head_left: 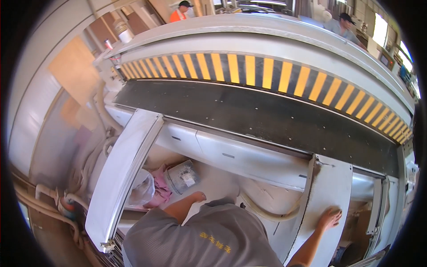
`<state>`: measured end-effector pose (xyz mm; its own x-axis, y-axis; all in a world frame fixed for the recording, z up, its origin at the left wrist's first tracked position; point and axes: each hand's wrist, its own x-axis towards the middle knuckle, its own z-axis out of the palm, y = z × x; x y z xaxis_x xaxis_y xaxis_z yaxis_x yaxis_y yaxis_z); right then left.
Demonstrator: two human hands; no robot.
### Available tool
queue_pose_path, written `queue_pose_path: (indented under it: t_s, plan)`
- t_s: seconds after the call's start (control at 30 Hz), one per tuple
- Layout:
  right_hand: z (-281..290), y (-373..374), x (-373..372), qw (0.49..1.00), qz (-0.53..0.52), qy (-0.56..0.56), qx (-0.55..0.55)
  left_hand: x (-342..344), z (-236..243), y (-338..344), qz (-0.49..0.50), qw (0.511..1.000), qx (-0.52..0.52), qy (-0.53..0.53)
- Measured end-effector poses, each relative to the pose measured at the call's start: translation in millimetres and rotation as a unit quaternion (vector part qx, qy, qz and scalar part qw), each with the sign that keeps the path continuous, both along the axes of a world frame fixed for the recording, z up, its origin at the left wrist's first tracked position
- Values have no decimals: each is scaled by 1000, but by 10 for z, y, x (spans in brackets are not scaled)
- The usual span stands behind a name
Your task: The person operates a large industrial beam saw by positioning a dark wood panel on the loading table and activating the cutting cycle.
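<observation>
My right hand [330,217] rests on the white right-hand support arm [327,187] of a large machine. Its fingers are loosely bent and slightly apart, with no object visible in them. My left hand [198,196] hangs low in front of my body, just below a grey bucket [181,175]; its fingers are too small and foreshortened to read. Beside the bucket lie a pink cloth [160,189] and a whitish bag [141,187]. Ahead, the dark machine bed [213,104] runs across, beneath a yellow-and-black striped guard [249,70].
Another white support arm [120,173] juts out on the left. A curved hose [267,213] lies on the dusty floor between the arms, and pipes [49,193] run along the left. Beyond the machine are a person in orange [179,14] and a person in grey [340,27].
</observation>
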<state>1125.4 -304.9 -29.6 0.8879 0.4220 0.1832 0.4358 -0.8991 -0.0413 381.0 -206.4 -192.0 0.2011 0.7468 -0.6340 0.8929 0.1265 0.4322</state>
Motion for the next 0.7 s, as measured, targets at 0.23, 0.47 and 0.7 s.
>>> queue_pose_path:
  t_s: [0.23,0.47,0.7]
  plan:
    - [-85,29,71,999,-15,-8,-30,27,205,6,60,996,-62,14]
    - [-153,11,127,1000,-17,-4,-18,-51,135,4,48,996,-72,-3]
    - [-289,-50,234,999,-24,-1,-39,-104,2,84,20,997,-73,-1]
